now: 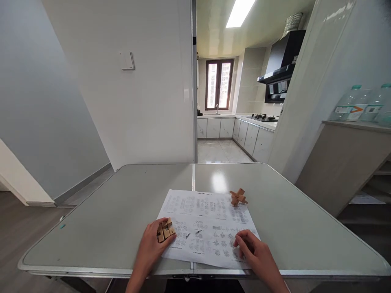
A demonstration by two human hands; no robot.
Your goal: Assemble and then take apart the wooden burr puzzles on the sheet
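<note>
Near the table (pixel 97 228) edge, the block (pixel 166 230) is cupped in the left hand (pixel 152 237), fingers bent, maybe so it stays whole. The right hand (pixel 252 247) is curled loosely over the paper (pixel 205 226), nothing seen inside. At the paper's far corner, a star (pixel 238 197) is set. What fills the bottles (pixel 352 104) beyond can't be told.

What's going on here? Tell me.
A person's left hand holds a cluster of small wooden blocks by the left side of a printed sheet on the table. The right hand is loosely curled over the sheet's near right part, nothing visible in it. A wooden cross-shaped piece sits at the far right corner.
</note>
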